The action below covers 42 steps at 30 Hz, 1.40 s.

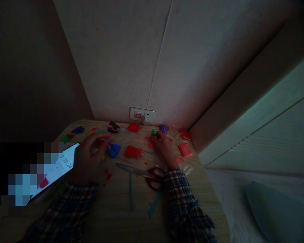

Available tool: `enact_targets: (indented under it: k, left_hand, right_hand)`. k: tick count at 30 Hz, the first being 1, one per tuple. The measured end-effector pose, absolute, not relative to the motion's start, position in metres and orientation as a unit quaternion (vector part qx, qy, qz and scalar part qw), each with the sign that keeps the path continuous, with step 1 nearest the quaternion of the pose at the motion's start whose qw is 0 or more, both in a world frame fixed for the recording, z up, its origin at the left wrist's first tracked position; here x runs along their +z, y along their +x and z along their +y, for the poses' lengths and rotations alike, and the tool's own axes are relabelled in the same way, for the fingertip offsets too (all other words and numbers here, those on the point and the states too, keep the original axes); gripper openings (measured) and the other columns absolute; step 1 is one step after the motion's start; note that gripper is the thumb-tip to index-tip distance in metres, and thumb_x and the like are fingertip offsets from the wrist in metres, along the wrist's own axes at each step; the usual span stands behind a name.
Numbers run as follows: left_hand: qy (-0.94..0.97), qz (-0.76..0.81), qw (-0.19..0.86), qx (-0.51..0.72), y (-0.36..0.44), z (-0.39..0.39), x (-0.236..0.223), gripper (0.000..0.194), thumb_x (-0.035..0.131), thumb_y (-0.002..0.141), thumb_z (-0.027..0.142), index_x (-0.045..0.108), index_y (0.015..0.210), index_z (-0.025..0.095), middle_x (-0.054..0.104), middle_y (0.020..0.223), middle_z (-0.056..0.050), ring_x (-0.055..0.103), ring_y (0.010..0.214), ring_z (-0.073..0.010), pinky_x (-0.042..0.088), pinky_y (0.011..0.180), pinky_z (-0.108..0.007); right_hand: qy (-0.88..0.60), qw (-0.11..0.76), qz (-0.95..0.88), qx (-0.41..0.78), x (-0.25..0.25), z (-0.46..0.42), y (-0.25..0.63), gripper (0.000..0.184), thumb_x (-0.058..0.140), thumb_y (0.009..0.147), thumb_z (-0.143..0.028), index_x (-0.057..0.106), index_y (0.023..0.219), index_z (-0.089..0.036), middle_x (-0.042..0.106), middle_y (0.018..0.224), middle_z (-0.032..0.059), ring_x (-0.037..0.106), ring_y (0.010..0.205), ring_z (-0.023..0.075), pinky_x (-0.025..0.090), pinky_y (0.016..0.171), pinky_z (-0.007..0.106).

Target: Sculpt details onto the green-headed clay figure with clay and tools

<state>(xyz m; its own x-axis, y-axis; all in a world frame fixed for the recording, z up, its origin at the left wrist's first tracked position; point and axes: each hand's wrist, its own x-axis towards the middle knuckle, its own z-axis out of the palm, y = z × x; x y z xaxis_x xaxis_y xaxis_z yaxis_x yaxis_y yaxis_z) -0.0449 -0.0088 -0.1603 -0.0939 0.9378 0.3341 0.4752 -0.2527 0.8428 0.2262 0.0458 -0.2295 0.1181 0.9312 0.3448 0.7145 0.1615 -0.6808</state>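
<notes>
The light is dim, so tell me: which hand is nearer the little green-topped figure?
Right. The right hand is at the green-topped figure, fingers at its right side; the left hand is farther off to the left, beside the blue packet.

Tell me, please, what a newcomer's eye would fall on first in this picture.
Probably the glowing phone screen on the left, the brightest thing in this dim scene. Next come the red-handled scissors in the middle of the table, then the small green and red figure at the right hand, below the wall socket.
</notes>
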Motion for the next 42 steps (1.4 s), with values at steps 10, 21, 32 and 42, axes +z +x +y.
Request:
enact_targets:
  k: [10,21,32,42]
  left_hand:
    - [0.643,0.56,0.24,0.464,-0.046,-0.01,-0.162,0.018,0.051,0.086,0.03,0.063,0.098,0.022,0.069,0.108,-0.005,0.068,0.083,-0.0214,0.055,0.083,-0.04]
    - [0.916,0.351,0.046,0.191,0.033,0.002,-0.158,0.021,0.055,0.09,0.022,0.066,0.108,0.018,0.065,0.122,-0.009,0.05,0.12,-0.0301,0.043,0.097,-0.051]
    - [0.917,0.387,0.022,0.096,0.068,-0.009,-0.181,0.037,0.049,0.094,0.035,0.056,0.121,0.011,0.061,0.129,-0.016,0.049,0.119,-0.0315,0.04,0.09,-0.048]
    - [0.898,0.432,-0.019,0.084,0.072,-0.014,-0.181,0.04,0.053,0.092,0.032,0.054,0.125,0.008,0.059,0.13,-0.017,0.05,0.115,-0.0333,0.041,0.09,-0.049]
  right_hand:
    - [-0.656,0.373,-0.646,0.117,-0.225,0.042,0.222,0.022,0.061,0.081,-0.024,0.066,0.102,-0.019,0.071,0.099,0.009,0.063,0.09,0.0251,0.043,0.086,0.04]
    - [-0.648,0.378,-0.646,0.143,-0.222,0.041,0.225,0.021,0.06,0.083,-0.026,0.065,0.102,-0.02,0.072,0.098,0.0064,0.065,0.09,0.0218,0.046,0.083,0.035]
    - [-0.632,0.378,-0.657,0.164,-0.221,0.044,0.226,0.016,0.059,0.083,-0.026,0.065,0.096,-0.019,0.071,0.095,0.0067,0.065,0.084,0.0213,0.047,0.077,0.033]
    - [-0.633,0.383,-0.657,0.144,-0.219,0.04,0.224,0.018,0.061,0.083,-0.027,0.066,0.098,-0.017,0.072,0.096,0.0076,0.065,0.083,0.0208,0.046,0.078,0.033]
